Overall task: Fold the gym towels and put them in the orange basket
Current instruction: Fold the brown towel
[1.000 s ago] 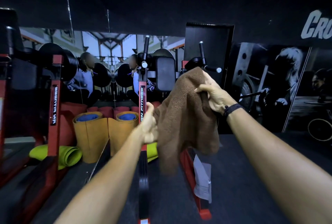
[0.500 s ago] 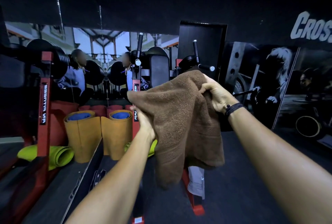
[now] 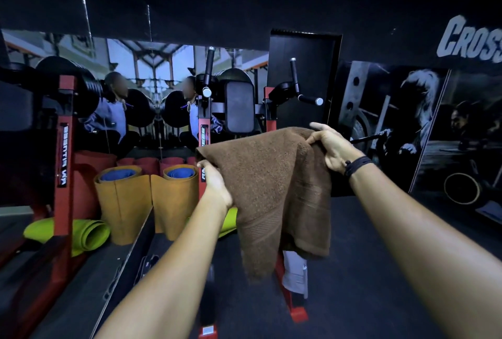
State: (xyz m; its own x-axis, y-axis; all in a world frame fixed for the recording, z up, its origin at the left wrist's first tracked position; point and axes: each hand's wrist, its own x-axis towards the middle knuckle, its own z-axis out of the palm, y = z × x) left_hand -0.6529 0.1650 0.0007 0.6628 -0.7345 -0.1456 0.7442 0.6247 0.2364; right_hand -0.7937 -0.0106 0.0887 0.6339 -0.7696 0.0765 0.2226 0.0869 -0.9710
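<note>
both fists pinch the brown towel [image 3: 274,189], left hand [image 3: 217,186], right hand [image 3: 330,150]; i'd level the top edge, then match corners.

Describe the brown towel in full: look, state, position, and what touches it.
The brown towel looks like thick terry cloth with a woven band near its hanging end. It is held up in the air, not yet neatly folded: its top edge stretches between the left hand, gripping one upper corner, and the right hand, pinching the other. The rest drapes down in loose, uneven layers, the lower ends hanging at different heights in front of a red machine frame. Only the hands visibly touch it.
</note>
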